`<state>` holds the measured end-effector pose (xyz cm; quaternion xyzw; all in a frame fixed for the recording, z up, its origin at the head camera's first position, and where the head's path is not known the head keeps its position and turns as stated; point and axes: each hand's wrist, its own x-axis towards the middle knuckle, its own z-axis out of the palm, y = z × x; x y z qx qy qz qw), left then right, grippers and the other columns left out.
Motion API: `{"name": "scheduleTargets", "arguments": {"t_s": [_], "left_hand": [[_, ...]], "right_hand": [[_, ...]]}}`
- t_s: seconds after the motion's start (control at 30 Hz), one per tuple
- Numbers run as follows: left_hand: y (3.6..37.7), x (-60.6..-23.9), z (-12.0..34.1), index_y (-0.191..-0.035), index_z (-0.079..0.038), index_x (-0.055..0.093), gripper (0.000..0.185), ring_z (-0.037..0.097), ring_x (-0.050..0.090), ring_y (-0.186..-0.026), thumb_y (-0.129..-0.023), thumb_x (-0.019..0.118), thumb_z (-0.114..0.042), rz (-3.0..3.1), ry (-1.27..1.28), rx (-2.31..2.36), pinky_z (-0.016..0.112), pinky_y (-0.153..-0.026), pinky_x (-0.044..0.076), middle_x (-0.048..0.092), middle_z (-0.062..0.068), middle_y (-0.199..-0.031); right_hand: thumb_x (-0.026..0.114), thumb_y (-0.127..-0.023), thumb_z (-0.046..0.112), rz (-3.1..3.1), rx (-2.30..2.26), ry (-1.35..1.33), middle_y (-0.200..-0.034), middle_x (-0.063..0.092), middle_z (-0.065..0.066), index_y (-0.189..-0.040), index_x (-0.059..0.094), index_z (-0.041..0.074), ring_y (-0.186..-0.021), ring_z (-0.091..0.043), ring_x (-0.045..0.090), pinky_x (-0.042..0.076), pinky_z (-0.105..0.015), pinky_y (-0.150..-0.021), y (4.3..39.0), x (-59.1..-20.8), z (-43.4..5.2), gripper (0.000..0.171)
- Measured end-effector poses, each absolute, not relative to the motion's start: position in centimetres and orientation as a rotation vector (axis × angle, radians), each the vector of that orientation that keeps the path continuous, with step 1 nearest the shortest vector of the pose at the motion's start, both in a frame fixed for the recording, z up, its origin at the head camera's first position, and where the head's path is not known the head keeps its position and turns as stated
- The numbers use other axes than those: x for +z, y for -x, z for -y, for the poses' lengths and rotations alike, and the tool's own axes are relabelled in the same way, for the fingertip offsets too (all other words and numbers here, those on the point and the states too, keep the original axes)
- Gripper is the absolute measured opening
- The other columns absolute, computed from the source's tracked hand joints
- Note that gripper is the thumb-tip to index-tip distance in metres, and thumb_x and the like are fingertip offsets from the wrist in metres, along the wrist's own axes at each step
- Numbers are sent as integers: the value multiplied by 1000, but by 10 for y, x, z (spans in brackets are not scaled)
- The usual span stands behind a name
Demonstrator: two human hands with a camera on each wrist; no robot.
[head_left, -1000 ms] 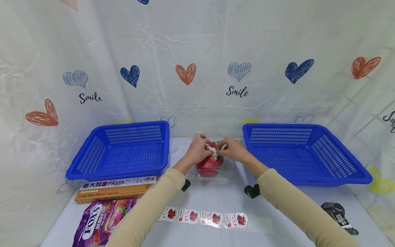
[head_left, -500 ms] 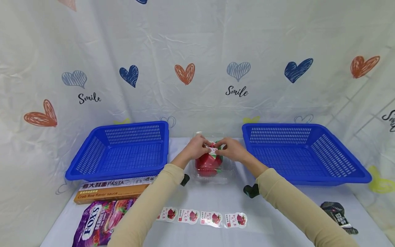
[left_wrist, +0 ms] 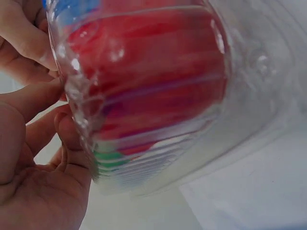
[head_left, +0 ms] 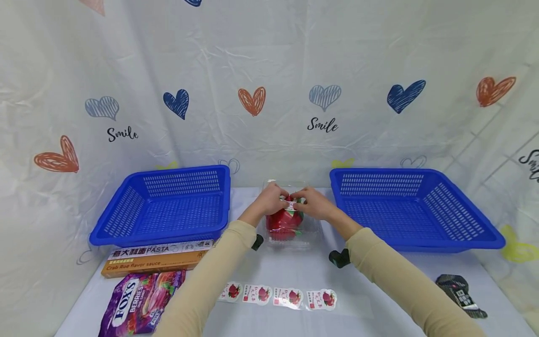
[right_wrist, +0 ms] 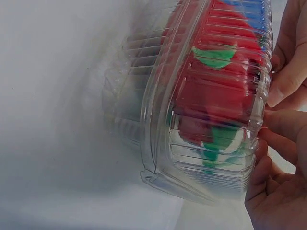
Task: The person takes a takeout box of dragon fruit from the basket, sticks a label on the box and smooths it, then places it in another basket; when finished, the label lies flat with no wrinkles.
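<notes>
A clear plastic clamshell box with red and green fruit inside stands on the table between two baskets. Both hands are on its lid. My left hand and my right hand pinch the two ends of a small white and red sticker at the top of the lid. The left wrist view has the box filling the frame, with my left hand's fingers curled at its top edge. In the right wrist view my right hand's fingers lie against the ribbed lid of the box.
A blue mesh basket stands left of the box and another right of it. A pasta box and a purple candy bag lie front left. A strip of stickers lies near me. A black packet is front right.
Both hands have drawn a little closer together and the sticker now sits lower, against the lid. The box has hardly moved.
</notes>
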<state>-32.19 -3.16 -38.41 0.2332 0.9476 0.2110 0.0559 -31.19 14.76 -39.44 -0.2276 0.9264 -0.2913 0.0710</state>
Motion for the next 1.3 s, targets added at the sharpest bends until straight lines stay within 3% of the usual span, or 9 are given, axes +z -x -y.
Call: {"name": "scheduleTargets", "arguments": {"t_s": [0.3, 0.53, 0.87, 0.97, 1.13, 1.3], "left_hand": [[322, -383, 36, -126, -5, 65, 36, 26, 46, -116, -94, 67, -20, -2765, -672, 745, 35, -91, 46, 48, 17, -129], [320, -382, 39, -124, -5, 67, 35, 25, 48, -109, -91, 70, -19, -2710, -647, 841, 33, -86, 47, 46, 15, -125], [319, -385, 41, -108, -2, 71, 26, 24, 55, -103, -88, 74, -18, -2693, -561, 945, 30, -84, 51, 47, 13, -122], [320, -386, 41, -110, -2, 71, 27, 24, 54, -105, -89, 73, -18, -2710, -568, 934, 31, -85, 50, 47, 13, -122], [321, -387, 39, -120, -4, 68, 30, 26, 51, -112, -93, 67, -18, -2751, -602, 860, 35, -92, 47, 49, 15, -125], [320, -384, 36, -123, -3, 67, 32, 27, 49, -117, -94, 64, -17, -2785, -634, 769, 37, -95, 47, 51, 17, -128]], "right_hand": [[60, -97, 13, -2757, -897, 738, -120, 52, -25, -131, 58, -5, -98, -32, 56, 52, -43, -81, 311, -393, -151, 38], [64, -95, 13, -2707, -979, 733, -121, 53, -25, -126, 62, -4, -98, -34, 61, 54, -42, -81, 311, -392, -155, 36], [68, -92, 14, -2693, -1011, 671, -103, 61, -13, -102, 69, 2, -84, -21, 60, 51, -32, -70, 314, -394, -157, 16], [68, -92, 15, -2683, -1005, 671, -105, 62, -12, -107, 69, 2, -86, -22, 61, 53, -33, -72, 315, -394, -157, 19], [68, -93, 16, -2669, -999, 704, -119, 57, -20, -122, 65, -1, -94, -27, 63, 55, -37, -77, 315, -393, -158, 33], [65, -94, 15, -2669, -973, 735, -125, 51, -26, -127, 61, -3, -99, -33, 62, 54, -41, -82, 314, -393, -156, 37]]}}
